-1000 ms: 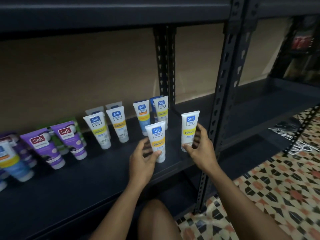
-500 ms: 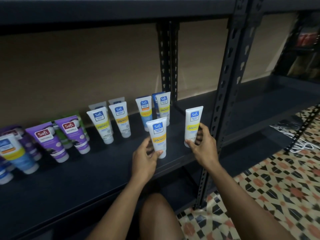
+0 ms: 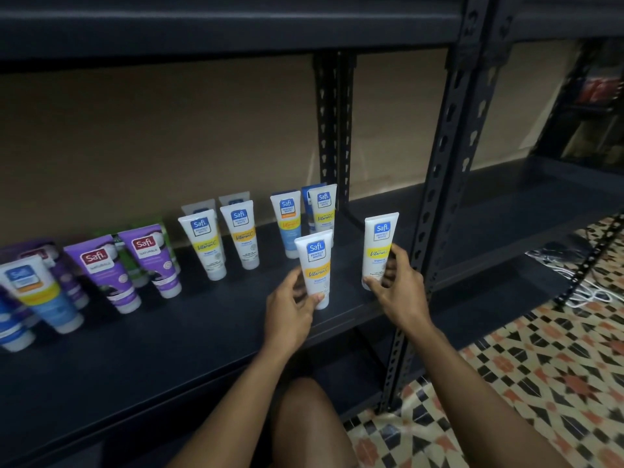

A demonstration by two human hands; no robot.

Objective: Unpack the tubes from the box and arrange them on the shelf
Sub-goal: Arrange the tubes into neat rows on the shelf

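Observation:
Two white-and-yellow tubes stand cap-down near the front of the dark shelf (image 3: 189,336). My left hand (image 3: 292,309) grips the left tube (image 3: 315,265) around its lower part. My right hand (image 3: 396,287) grips the right tube (image 3: 380,244) at its base, close to the shelf's upright post (image 3: 445,184). Behind them stand more white tubes (image 3: 206,243) and blue tubes (image 3: 287,222) in rows. Purple tubes (image 3: 101,271) and a blue-and-yellow tube (image 3: 40,292) stand further left. No box is in view.
An upper shelf board (image 3: 236,25) hangs overhead. A second shelf bay (image 3: 506,211) lies right of the post. Patterned floor tiles (image 3: 540,366) and white cables (image 3: 587,288) are at lower right. My knee (image 3: 307,423) is below the shelf edge.
Both hands with their tubes have stayed on the shelf; the view has shifted slightly, and the right tube stands a little further back and more upright.

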